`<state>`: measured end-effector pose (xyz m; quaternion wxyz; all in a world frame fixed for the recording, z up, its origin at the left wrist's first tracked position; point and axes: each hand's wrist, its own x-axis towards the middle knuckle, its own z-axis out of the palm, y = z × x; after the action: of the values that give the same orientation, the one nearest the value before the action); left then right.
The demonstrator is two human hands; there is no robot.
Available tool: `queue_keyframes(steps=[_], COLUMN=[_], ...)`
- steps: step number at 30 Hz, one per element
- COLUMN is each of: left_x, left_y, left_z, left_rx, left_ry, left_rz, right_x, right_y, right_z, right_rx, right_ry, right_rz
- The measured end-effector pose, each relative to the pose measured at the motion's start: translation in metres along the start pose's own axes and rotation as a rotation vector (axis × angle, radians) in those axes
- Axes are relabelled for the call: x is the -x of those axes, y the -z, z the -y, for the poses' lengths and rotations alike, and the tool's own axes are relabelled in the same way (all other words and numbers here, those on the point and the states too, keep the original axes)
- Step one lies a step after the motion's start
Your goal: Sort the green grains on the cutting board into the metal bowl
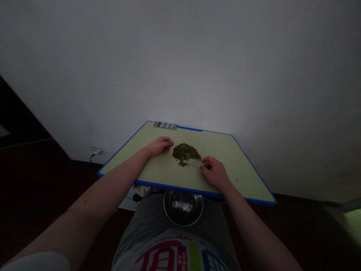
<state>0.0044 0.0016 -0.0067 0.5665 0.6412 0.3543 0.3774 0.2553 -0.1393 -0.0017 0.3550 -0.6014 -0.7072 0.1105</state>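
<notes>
A heap of small green beans or grains lies in the middle of a pale yellow board with a blue rim. My left hand rests on the board just left of the heap, fingers curled and fingertips pinched together; anything between them is too small to make out. To the right of the heap, my right hand is closed around a thin metal utensil that looks like a fork. Its tip reaches the near right edge of the heap, where a few loose grains are scattered. Most of its handle is hidden in the hand.
A shiny metal bowl sits on my lap below the board's front edge. A flat panel with grey and red keys lies at the back left edge. A pale wall stands behind the board. A plug is in the wall at left.
</notes>
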Motion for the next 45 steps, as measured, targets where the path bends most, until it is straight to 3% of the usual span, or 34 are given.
queue_keyframes(steps=[17, 35, 45], left_x=[0.0029, 0.0002, -0.0018], left_y=[-0.0027, -0.0016, 0.0003], left_z=[-0.0042, -0.0003, 0.0029], left_rx=[0.018, 0.036, 0.022], left_ry=[0.003, 0.001, -0.004], left_rz=[-0.008, -0.004, -0.004], right_x=[0.0026, -0.0011, -0.0034], right_y=[0.0016, -0.0024, -0.0048], right_z=[0.0036, 0.0013, 0.0021], right_rx=[-0.019, 0.053, 0.055], right_ry=[0.054, -0.027, -0.005], right_rz=[0.087, -0.05, -0.043])
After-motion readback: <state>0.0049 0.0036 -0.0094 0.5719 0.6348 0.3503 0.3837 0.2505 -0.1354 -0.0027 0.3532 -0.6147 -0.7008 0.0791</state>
